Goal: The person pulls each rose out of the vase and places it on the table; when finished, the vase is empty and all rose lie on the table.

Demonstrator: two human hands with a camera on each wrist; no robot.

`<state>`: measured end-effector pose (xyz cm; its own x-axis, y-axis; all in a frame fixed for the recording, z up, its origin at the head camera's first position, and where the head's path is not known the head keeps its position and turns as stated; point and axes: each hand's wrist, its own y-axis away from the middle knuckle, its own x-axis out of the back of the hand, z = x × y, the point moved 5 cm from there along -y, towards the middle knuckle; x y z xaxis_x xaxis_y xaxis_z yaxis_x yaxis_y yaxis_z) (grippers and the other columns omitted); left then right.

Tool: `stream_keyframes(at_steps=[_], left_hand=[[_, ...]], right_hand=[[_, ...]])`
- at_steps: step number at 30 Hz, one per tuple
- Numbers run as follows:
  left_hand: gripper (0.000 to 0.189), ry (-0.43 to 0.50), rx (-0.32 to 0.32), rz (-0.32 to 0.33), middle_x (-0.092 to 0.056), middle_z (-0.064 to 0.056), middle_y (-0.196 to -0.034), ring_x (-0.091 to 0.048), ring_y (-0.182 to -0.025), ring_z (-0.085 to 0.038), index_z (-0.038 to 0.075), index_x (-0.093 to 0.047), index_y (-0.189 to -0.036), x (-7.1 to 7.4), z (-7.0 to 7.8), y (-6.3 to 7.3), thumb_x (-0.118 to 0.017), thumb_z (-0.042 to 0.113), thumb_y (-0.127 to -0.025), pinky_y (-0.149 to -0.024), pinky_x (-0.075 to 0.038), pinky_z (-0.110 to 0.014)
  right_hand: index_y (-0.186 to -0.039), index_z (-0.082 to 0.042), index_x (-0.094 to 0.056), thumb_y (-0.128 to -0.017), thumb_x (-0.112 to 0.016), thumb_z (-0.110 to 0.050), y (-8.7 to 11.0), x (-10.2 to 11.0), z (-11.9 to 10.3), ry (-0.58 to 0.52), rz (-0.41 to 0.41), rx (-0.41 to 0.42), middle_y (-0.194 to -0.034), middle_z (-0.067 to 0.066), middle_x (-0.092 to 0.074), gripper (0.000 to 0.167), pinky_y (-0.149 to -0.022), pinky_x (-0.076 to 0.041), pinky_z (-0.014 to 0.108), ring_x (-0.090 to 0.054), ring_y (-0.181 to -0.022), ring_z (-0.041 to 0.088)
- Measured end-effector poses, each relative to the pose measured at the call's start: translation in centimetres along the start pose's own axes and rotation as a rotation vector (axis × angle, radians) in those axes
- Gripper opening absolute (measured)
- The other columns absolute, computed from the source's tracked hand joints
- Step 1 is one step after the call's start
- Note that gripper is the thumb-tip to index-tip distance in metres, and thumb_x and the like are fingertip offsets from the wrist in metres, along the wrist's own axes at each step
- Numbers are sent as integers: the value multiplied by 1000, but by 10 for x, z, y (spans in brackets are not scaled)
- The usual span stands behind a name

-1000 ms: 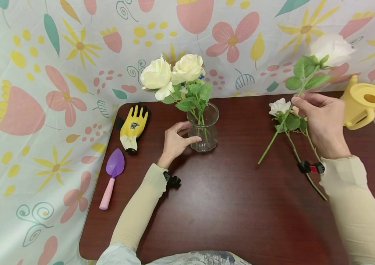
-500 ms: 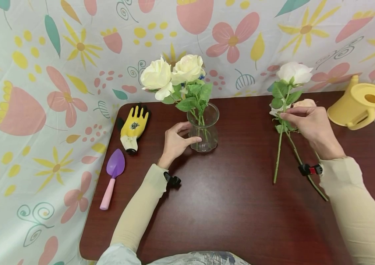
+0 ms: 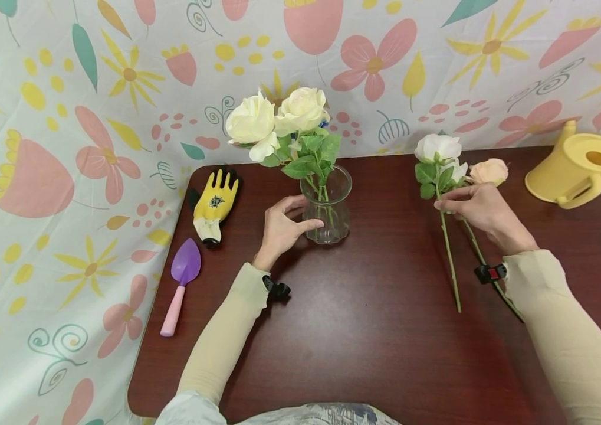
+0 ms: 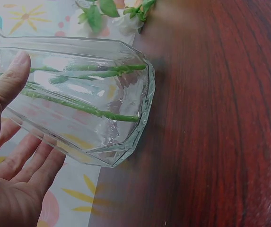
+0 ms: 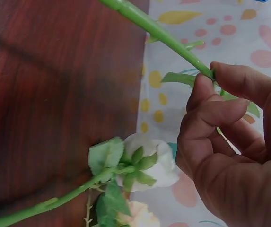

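Note:
My left hand [image 3: 281,229] holds the side of a clear glass vase [image 3: 336,223], its thumb in front and fingers behind. Two cream roses [image 3: 301,110] stand in the vase, and their green stems [image 4: 109,115] show through the glass in the left wrist view. On the right, my right hand [image 3: 486,213] pinches the stem [image 5: 168,40] of a white rose [image 3: 437,146] between thumb and forefinger, below its leaves. Beneath and beside it lie another white rose [image 5: 156,165] and a peach rose [image 3: 490,171], their stems partly behind my hand and wrist.
A yellow watering can [image 3: 571,168] stands at the back right. At the left lie a yellow and black glove [image 3: 214,203] and a purple trowel [image 3: 186,262] with a pink handle. A flower-printed cloth [image 3: 135,35] rises behind the dark wooden table [image 3: 364,342].
My right hand has moved left and lower with the white rose, whose stem has swung so its lower end points toward me. The left hand stays on the vase.

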<state>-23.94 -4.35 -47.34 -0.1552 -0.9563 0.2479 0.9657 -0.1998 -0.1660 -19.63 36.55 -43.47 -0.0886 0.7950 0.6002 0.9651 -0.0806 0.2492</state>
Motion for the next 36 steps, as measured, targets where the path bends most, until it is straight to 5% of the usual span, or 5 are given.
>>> stream_keyframes(at_steps=[4, 14, 28, 36], left_hand=[[64, -1, 4, -1, -76, -24, -130, -77, -121, -41, 1, -73, -135, 0, 0, 0, -100, 12, -78, -107, -65, -52], [64, -14, 1, 1, -76, -24, -130, -77, -121, -42, 1, -73, -135, 1, 1, 0, -100, 12, -78, -106, -65, -53], [63, -16, -8, 4, -77, -24, -130, -78, -120, -42, 1, -74, -135, 1, -1, -1, -100, 11, -78, -105, -66, -51], [63, -13, -4, 3, -77, -23, -130, -78, -120, -41, 2, -74, -135, 0, -2, -1, -100, 11, -78, -105, -66, -48]], right_hand=[[-134, 7, -73, -104, -76, -33, -7, -3, 8, 25, -61, -31, -76, -19, -69, 50, -66, -56, 25, -62, -74, 3], [-136, 5, -73, -106, -73, -33, -18, -5, 20, 127, -163, -53, -94, -13, -76, 48, -71, -59, 30, -66, -85, 14], [-119, 6, -81, -100, -75, -19, -28, -7, 25, 270, -121, 23, -91, 4, -82, 32, -62, -50, 22, -61, -74, 6], [-117, 6, -82, -100, -75, -19, -31, -9, 28, 328, -131, 5, -122, 28, -78, 31, -69, -50, 25, -60, -88, 17]])
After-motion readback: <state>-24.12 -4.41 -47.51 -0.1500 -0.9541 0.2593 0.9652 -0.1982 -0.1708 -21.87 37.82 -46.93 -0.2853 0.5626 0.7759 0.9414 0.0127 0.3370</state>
